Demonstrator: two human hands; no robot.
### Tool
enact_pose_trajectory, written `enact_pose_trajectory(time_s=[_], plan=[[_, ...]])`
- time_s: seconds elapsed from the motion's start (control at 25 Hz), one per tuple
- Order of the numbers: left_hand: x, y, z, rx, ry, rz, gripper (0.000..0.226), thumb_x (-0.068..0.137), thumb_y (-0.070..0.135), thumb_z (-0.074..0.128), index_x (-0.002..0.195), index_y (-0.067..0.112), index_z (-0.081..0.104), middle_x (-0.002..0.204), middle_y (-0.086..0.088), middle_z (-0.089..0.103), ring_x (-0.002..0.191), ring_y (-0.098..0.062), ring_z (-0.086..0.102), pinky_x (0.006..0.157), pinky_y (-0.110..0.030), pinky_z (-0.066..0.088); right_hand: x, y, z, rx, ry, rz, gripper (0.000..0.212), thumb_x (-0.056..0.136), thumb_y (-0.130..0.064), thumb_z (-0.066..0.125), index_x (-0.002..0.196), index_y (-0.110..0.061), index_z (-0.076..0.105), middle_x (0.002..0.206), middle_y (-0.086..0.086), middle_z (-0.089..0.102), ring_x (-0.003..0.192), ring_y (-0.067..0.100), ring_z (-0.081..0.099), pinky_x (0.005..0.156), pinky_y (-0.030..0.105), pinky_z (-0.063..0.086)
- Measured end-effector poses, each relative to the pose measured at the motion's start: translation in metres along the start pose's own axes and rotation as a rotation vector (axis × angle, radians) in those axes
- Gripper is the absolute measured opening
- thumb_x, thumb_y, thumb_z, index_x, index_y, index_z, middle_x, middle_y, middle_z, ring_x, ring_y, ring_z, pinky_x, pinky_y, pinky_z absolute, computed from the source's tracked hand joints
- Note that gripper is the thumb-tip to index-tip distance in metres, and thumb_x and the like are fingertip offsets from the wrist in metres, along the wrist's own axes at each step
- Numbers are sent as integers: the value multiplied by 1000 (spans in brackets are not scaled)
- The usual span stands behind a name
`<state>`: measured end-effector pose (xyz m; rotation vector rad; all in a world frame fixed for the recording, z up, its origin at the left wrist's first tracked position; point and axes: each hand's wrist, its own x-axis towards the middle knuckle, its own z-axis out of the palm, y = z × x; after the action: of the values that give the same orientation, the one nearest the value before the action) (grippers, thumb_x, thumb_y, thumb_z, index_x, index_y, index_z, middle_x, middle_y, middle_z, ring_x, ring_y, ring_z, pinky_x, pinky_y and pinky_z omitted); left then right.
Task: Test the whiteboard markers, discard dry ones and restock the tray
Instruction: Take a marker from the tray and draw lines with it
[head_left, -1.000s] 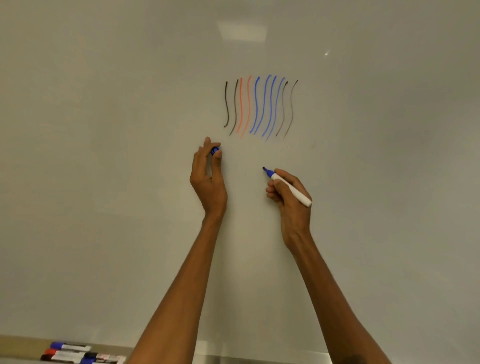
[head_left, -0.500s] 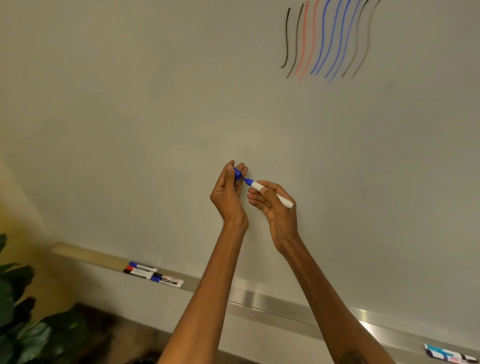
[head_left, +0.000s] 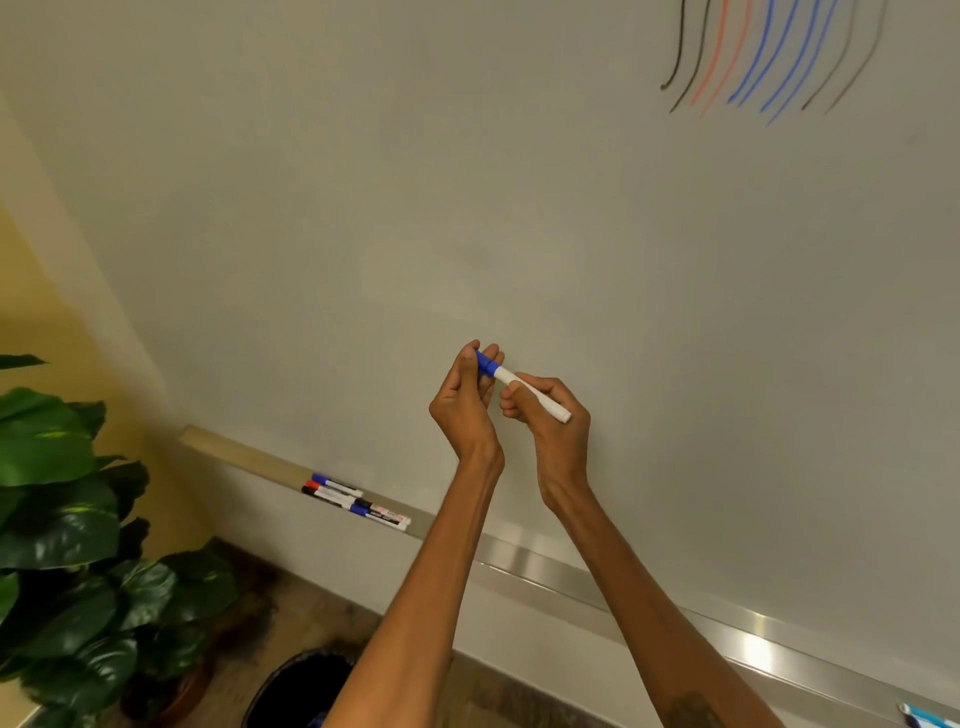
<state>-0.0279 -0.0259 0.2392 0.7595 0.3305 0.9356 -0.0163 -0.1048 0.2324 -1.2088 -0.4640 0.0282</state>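
Two hands meet: left hand (head_left: 464, 400) pinches blue cap (head_left: 487, 363), right hand (head_left: 550, 415) grips marker (head_left: 535, 396).

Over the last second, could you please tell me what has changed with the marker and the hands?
The left hand closed in and pushed the blue cap onto the marker, whose tip was bare a second ago. The right hand still grips its white barrel. The strokes on the board and the markers in the tray are as they were.
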Motion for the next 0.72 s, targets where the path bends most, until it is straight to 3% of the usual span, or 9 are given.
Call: enact_pose_trajectory(time_s=[0.48,0.72], plan=[[14,6,-110,142,170,62,25,98,20,60,117,8,70,97,-8,77,93,-24,75,88,-35,59,-49,72,63,96,-18,225,9,89,-13,70,97,-10,73,84,12,75,77,26,72,74,32,59],[27,12,-192,138,379,-40,24,96,16,62,115,4,71,99,-13,76,95,-28,74,93,-42,57,-75,126,92,109,-210,541,18,92,-17,67,106,-6,71,96,17,74,90,32,72,85,38,59]])
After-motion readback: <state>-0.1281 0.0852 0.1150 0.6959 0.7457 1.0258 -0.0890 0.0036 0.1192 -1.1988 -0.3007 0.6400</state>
